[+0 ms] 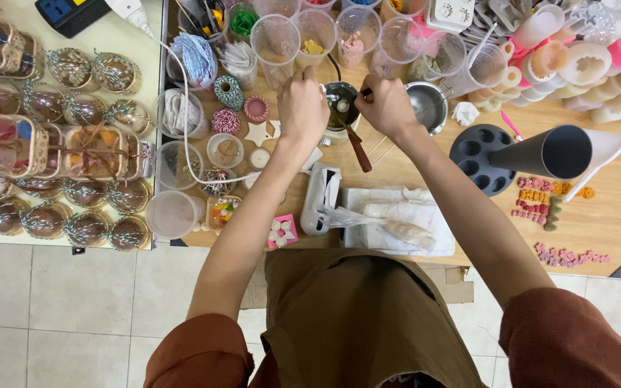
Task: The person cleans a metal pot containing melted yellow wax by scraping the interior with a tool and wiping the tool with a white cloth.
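Note:
Both my hands meet over a small dark metal melting pot [341,100] with a brown wooden handle [359,149], standing at the back middle of the wooden table [598,223]. My left hand [302,108] is closed at the pot's left rim; what it pinches is too small to tell. My right hand [387,106] is closed on a thin dark stick that reaches into the pot from the right. A small pale lump shows inside the pot.
Clear plastic cups [276,39] line the back. Right of the pot stand a steel pan [426,106], a dark round mould tray [477,159], a grey cone [540,152] and pastel silicone moulds [585,63]. Twine spools [228,92] and wrapped jars [84,154] fill the left.

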